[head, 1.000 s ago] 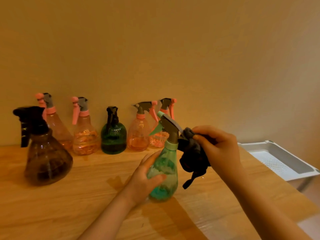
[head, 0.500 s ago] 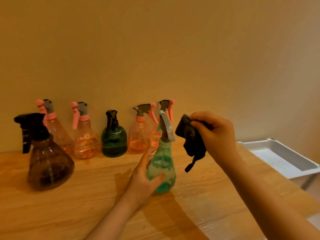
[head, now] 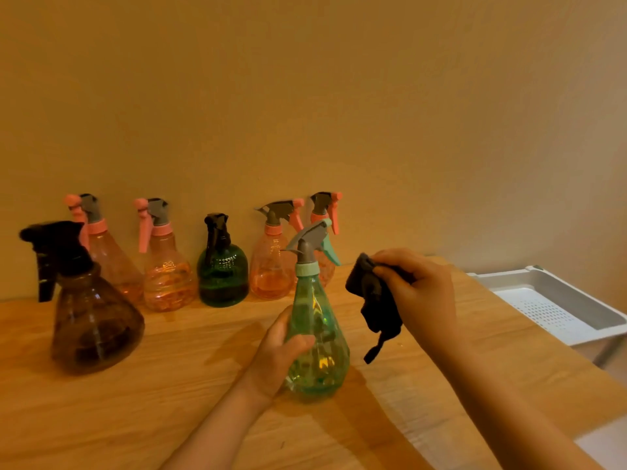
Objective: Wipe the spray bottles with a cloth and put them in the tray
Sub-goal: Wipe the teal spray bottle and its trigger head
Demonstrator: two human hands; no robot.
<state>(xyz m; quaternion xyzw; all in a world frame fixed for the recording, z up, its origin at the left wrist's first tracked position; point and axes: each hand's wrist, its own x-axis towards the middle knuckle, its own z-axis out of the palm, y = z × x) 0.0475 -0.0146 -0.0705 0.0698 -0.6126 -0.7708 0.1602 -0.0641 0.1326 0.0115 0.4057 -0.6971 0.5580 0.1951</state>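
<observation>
From the head camera I see my left hand point(head: 278, 357) wrapped around the lower body of the teal spray bottle point(head: 317, 337), thumb across its front and fingers curled behind it. The bottle stands upright on the wooden counter point(head: 169, 385), its grey head and teal trigger turned toward the right.

My right hand point(head: 419, 293) is just right of the bottle, fingers bunched around a dark cloth point(head: 375, 305). The cloth hangs from that grip with a thin tail dangling below, close to the bottle's shoulder but apart from it.

Along the wall at the back of the counter I count a row of other bottles: two pink ones on the left point(head: 108, 259) point(head: 166, 269), a dark green round bottle point(head: 222, 269) in the middle, and two more pink ones point(head: 273, 262) point(head: 327, 212) partly behind the teal bottle's head. A large brown bottle with a black trigger point(head: 91, 310) stands nearer to me at the left.

The white tray point(head: 556, 293) sits off the counter's right end, well apart from both hands, its perforated floor showing.
</observation>
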